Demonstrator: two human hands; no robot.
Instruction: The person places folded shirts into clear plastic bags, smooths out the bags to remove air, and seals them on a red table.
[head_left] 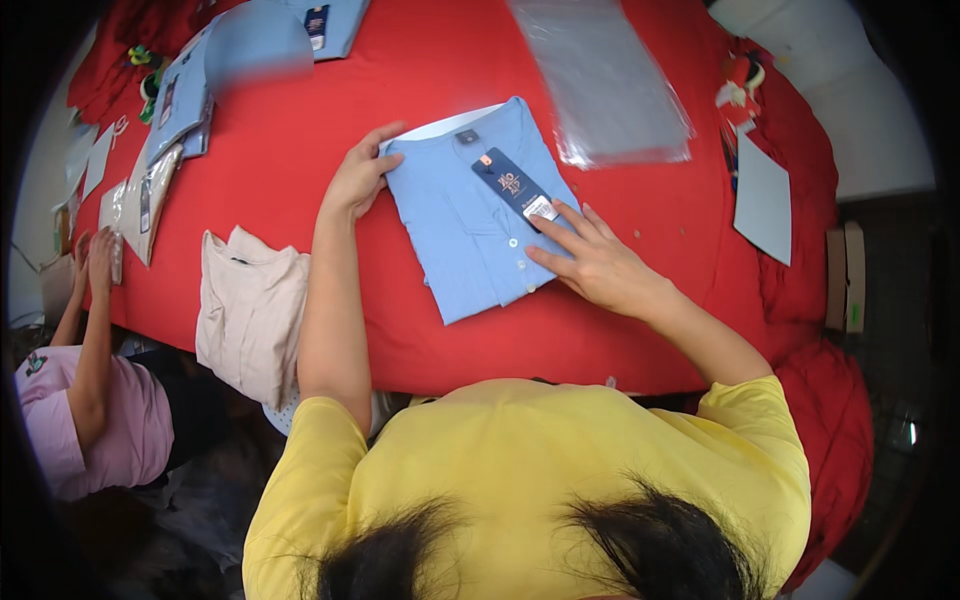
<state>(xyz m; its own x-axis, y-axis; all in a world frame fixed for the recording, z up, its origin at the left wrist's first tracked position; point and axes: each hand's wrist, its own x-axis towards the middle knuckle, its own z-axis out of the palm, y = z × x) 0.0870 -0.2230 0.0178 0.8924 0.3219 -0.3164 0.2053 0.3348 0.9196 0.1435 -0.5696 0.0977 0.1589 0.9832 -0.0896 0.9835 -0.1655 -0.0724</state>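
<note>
The red-covered tabletop (450, 50) carries everything, with the folded blue shirt (435, 215) in front of the person, between the two hands. The shirt's long axis runs away from the body, its collar end leaning left. Clear plastic bags (610, 90) lie beyond it to the right; a beige garment (250, 300) lies to its left, nearer the body. The left hand (362, 172) pinches the shirt's far left corner; the right hand (600, 262), fingers spread, rests over its right edge, touching the dark tag's (505, 180) lower end, and is nearer the buttons (521, 265).
</note>
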